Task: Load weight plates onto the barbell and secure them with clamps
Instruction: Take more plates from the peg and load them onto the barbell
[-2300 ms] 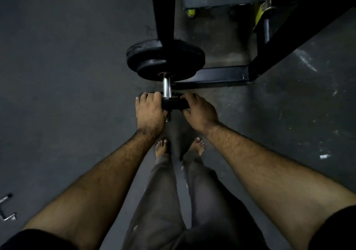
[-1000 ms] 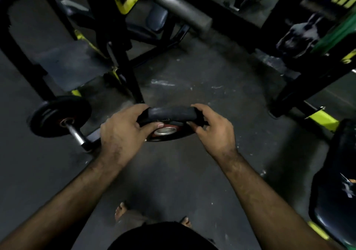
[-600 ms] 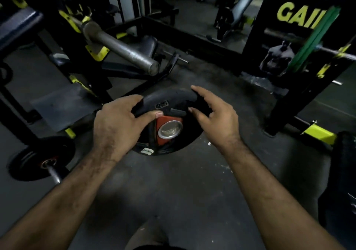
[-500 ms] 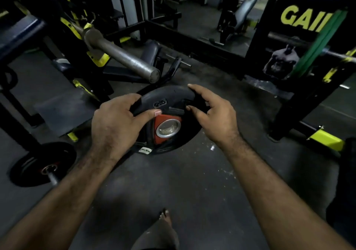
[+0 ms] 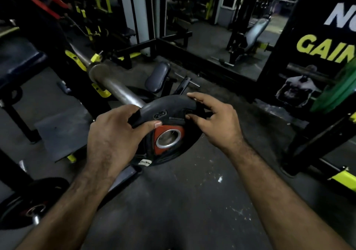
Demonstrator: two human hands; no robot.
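Observation:
I hold a black weight plate (image 5: 169, 107) marked 2.5, with a red hub and a steel-ringed centre hole, upright in front of me. My left hand (image 5: 113, 140) grips its left rim, thumb across the face. My right hand (image 5: 213, 120) holds the upper right rim with fingers and thumb. The steel barbell sleeve (image 5: 113, 86) rests on a rack with yellow hooks and points toward me. Its end sits directly behind the plate, hidden by it. No clamp is visible.
A short bar with a black plate (image 5: 28, 203) lies on the floor at lower left. A padded bench (image 5: 17, 61) stands at left, a small pad (image 5: 157, 76) behind the plate. A black and yellow rack frame (image 5: 317, 143) and a green band (image 5: 335, 93) stand at right.
I took the plate off the short floor bar, turned right and raised it upright. The barbell sleeve now lines up right behind the plate.

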